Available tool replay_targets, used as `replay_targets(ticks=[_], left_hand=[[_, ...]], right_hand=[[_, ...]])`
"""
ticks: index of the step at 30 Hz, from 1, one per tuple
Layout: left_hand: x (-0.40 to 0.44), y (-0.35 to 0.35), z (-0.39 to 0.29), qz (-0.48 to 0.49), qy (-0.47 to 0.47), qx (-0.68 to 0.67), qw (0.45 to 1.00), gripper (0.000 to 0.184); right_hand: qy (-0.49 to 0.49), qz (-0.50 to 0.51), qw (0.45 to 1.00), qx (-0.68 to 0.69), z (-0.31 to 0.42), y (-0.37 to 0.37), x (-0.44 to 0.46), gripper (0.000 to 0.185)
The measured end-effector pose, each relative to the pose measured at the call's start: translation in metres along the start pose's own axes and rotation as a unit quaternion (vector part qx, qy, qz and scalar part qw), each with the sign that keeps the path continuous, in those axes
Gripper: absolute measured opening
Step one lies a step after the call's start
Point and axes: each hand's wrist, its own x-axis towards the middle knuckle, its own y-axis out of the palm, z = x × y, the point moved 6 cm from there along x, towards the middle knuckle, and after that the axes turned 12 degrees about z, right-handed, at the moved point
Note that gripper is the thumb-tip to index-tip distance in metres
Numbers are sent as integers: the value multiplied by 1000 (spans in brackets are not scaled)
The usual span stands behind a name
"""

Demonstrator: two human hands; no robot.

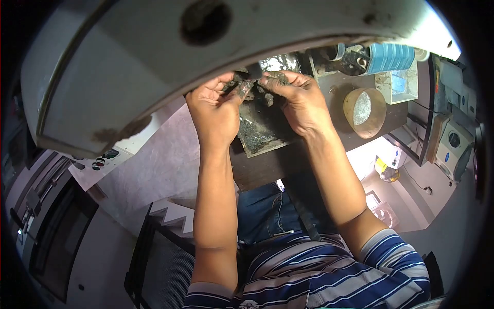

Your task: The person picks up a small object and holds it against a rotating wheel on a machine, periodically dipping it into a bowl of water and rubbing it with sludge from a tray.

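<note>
My left hand [218,105] and my right hand [302,100] are close together below the rim of the white machine housing. Grey sludge coats the fingertips of both. Their fingers are bent and pinched at a small dark cylindrical part [254,71], which is partly hidden by the housing. What each hand holds is too small and dirty to name. Beneath the fingers is a shallow tray [260,147] with wet dark sludge in it. Shiny wet material [280,63] lies just behind my right fingers.
The white housing [128,67] curves over the work area. To the right are a blue ribbed motor [391,56], a white square container [411,92] and a round tan bowl [380,116] with pale grey contents. A control panel with buttons [98,164] is at left.
</note>
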Motion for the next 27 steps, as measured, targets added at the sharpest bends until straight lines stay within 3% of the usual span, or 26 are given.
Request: replay_targets(ticks=[2, 6, 17, 27], left_hand=[[-1, -4, 4, -34, 10, -30, 999, 28], [-5, -3, -1, -10, 68, -3, 998, 27], [-21, -3, -1, -22, 204, 168, 964, 20], [-21, -2, -1, -47, 162, 76, 983, 21]], right_hand=[[-4, -3, 1000, -1, -1, -1, 2, 12], [-21, 13, 999, -26, -5, -3, 3, 12], [-2, 45, 999, 1, -3, 7, -1, 10], [6, 39, 999, 2, -4, 8, 0, 10]])
